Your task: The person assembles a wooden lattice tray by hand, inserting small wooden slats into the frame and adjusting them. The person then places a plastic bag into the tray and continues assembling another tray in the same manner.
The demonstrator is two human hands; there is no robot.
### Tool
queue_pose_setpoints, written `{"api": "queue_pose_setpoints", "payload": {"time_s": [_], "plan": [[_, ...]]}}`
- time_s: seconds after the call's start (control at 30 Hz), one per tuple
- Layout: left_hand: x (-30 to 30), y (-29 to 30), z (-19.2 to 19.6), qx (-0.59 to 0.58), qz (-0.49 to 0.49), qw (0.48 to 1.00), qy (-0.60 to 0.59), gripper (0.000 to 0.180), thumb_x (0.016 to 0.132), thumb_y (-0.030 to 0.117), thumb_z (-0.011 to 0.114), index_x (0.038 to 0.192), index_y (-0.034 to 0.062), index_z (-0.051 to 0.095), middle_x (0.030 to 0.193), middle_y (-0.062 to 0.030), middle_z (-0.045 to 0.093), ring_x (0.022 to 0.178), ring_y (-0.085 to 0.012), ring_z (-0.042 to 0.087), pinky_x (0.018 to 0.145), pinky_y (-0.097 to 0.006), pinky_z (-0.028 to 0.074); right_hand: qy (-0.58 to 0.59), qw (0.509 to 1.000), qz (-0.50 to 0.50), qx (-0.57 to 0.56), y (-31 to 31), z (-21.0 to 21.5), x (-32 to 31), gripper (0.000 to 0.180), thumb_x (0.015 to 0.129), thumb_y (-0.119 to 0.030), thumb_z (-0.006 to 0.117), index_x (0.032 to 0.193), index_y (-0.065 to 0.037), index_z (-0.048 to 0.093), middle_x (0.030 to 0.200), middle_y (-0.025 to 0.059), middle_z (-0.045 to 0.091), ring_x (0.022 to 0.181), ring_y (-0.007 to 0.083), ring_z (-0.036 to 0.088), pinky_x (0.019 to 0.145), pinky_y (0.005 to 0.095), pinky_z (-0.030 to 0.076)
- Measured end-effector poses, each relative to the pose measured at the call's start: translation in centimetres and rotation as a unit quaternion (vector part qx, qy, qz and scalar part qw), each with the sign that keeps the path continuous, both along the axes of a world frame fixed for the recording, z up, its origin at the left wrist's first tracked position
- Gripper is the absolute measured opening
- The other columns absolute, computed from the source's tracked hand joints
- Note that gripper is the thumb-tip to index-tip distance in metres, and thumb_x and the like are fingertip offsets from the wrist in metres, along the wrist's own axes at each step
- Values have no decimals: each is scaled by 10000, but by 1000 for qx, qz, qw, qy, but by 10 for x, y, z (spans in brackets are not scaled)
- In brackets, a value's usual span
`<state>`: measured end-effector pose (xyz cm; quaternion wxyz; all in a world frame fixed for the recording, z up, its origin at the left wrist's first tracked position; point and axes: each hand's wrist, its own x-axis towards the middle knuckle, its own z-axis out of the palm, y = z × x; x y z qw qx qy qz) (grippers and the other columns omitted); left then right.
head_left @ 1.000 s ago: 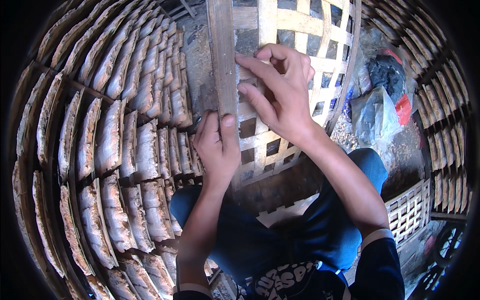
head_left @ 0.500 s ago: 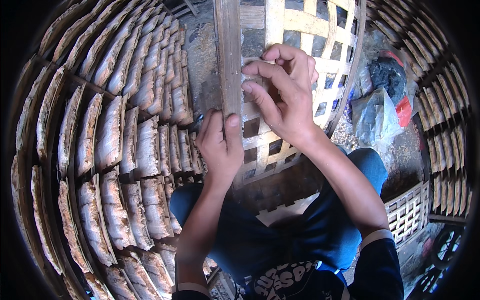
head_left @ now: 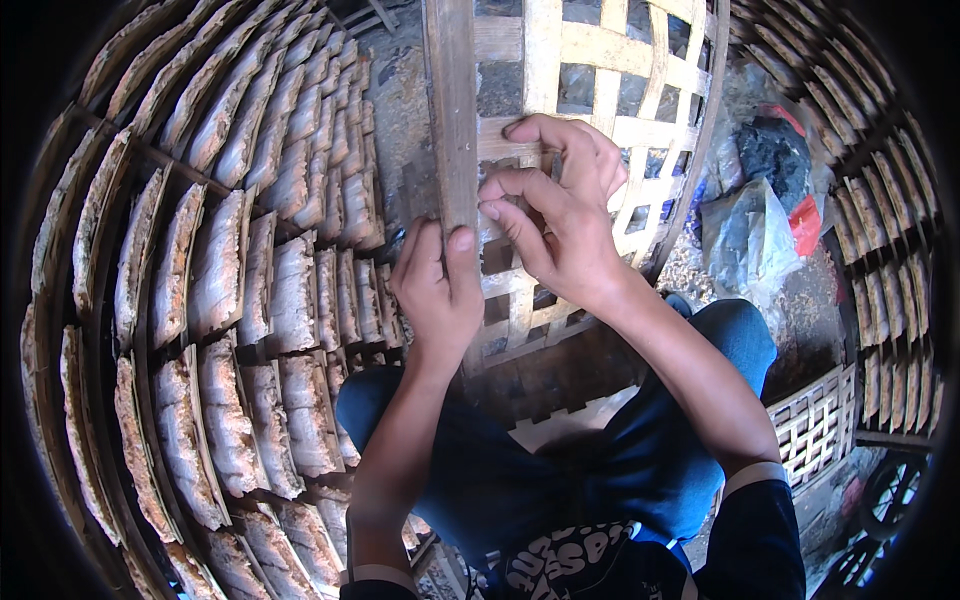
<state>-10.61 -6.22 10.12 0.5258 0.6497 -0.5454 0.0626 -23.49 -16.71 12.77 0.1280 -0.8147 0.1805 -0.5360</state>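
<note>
A woven bamboo tray with a wooden side rail stands upright between my knees. My left hand is closed around the lower part of that rail, with its thumb on the near face and its fingers around the outer side. My right hand is at the inner side of the rail, over the weave. Its thumb and index finger are bent together in a pinch against the rail's inner edge, and the other fingers curl above. Whatever lies between those fingertips is too small to make out.
Racks of slatted rows carrying pale, crusty sheets fill my left side; similar rows stand at the right. Plastic bags lie beyond the tray. Another woven tray sits at the lower right, near a dark wheel.
My right hand has slid a little down along the rail, its thumb and index finger lower than before. The tray has shifted very slightly left. My left hand keeps its hold on the rail.
</note>
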Motion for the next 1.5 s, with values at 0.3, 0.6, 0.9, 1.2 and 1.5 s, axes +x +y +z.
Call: {"api": "queue_pose_setpoints", "payload": {"time_s": [0.3,0.6,0.9,1.2,1.5], "plan": [[0,0,2,4,-1,1000,-1,191,1003,143,587,911,-23,608,810,-167,579,675,-342,601,613,-398,461,-19,999,-34,32,4,1,-2,250,801,-256,819,1013,-126,784,1426,180,509,1279,317,436,1061,418,250],[0,-2,1,-9,-7,1000,12,183,999,135,591,911,-24,615,810,-165,582,678,-336,604,620,-399,464,-23,999,-8,43,2,-7,2,274,789,-255,828,1022,-111,812,1570,241,398,1383,342,393,1123,436,223],[1,-3,0,-12,-2,1000,1,205,992,136,598,868,-27,582,795,-168,572,677,-353,596,615,-412,454,-17,998,-49,31,10,-4,2,130,802,-192,807,887,-96,786,1559,236,423,1338,346,419,1104,433,226],[-2,-2,2,-6,4,1000,9,220,1007,152,585,877,-26,580,795,-165,569,676,-347,588,617,-401,452,-20,997,-79,14,6,-5,-7,106,804,-161,790,884,-94,766,1532,204,466,1321,327,429,1096,422,238],[14,1,5,-20,56,998,32,342,1056,239,531,811,0,541,701,-106,507,629,-211,514,599,-355,405,-251,932,87,249,-38,9,-48,61,986,-29,591,995,-65,640,1107,104,719,1101,243,677,1003,388,508]]}}
